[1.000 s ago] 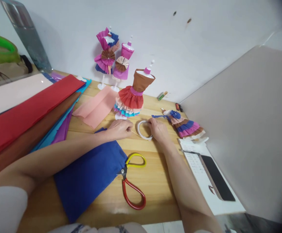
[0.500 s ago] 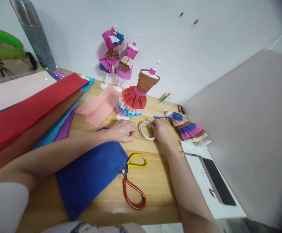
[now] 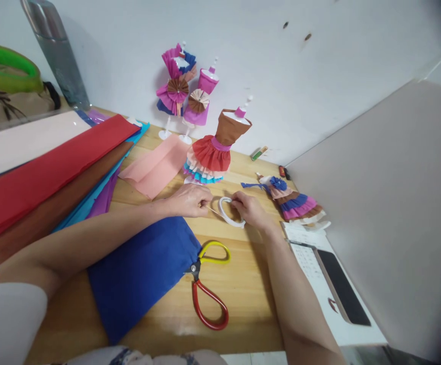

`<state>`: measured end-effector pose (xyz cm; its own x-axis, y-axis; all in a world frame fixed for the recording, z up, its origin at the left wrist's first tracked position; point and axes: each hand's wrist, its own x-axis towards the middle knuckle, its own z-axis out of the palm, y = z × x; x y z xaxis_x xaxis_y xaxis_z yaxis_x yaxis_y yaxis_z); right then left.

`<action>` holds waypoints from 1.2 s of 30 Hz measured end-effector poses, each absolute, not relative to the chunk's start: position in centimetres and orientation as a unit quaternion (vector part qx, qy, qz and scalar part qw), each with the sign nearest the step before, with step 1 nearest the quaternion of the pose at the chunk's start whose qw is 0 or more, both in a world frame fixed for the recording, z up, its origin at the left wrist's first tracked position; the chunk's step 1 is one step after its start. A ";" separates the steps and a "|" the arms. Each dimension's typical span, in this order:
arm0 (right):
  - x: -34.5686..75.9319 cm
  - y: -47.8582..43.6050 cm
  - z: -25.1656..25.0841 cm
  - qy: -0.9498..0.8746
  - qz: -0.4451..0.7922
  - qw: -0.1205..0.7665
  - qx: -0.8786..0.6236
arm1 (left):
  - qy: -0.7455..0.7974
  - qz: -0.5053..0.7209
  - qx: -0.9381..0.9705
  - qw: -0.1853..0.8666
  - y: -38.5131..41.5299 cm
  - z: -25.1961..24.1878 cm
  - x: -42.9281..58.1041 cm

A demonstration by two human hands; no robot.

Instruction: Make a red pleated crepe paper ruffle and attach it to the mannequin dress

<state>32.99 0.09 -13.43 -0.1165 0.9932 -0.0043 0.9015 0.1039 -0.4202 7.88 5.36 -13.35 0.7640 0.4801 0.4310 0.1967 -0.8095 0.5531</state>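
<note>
My right hand [image 3: 251, 209] is closed on a white roll of tape [image 3: 231, 221], tilted above the wooden table. A thin strip runs taut from the roll to my left hand [image 3: 192, 199], whose fingers pinch its free end. Just beyond my left hand stands a small dress form [image 3: 231, 126] with a brown top and a ruffled skirt in red, pale pink and blue. Below my hands lies a dark blue sheet of crepe paper [image 3: 144, 268]. Scissors [image 3: 194, 269] with one yellow and one red handle rest partly over its right edge.
Folded coloured papers [image 3: 53, 172] cover the left side, with a pink sheet [image 3: 155, 165] beside them. Two more dressed forms [image 3: 195, 104] stand by the wall. A ruffled doll dress [image 3: 294, 203] lies at right, near a white box [image 3: 319, 274]. A bottle [image 3: 59, 58] stands back left.
The roll has tilted and shifted slightly downward with my right hand. My left hand has moved slightly up, and the strip between the hands now slants more steeply.
</note>
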 end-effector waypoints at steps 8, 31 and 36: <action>31.6 -0.4 -13.2 -0.748 0.251 0.157 -0.594 | 0.199 0.274 0.908 0.245 5.2 -13.4 7.9; 29.1 -1.3 -13.8 -0.769 0.280 0.213 -0.533 | 0.212 0.218 0.864 0.401 5.1 -14.4 8.3; 28.9 -1.5 -13.7 -0.777 0.256 0.234 -0.525 | 0.234 0.243 0.829 0.447 5.6 -14.7 8.7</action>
